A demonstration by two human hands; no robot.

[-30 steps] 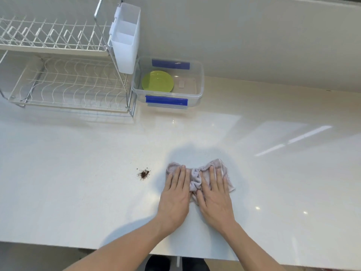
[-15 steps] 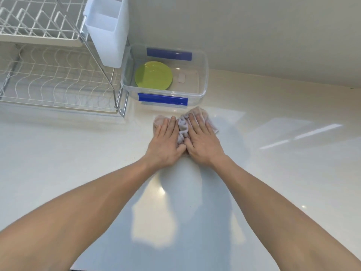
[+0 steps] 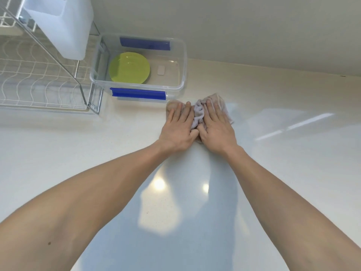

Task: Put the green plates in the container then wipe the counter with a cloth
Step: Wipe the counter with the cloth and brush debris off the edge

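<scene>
Cloth (image 3: pixel 199 114) bunched under both my palms, centre of frame, just right of the container's (image 3: pixel 181 61) front corner | left hand (image 3: pixel 178 130) and right hand (image 3: pixel 216 128) flat, fingers spread, pressing, not gripping | green plates (image 3: pixel 129 67) inside container, upper middle | risk: pushing further left could knock the container; bunched cloth may skip patches of worktop (image 3: pixel 293 153)

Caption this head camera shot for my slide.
Both hands, left and right, press a cloth flat on the counter beside the container.
</scene>
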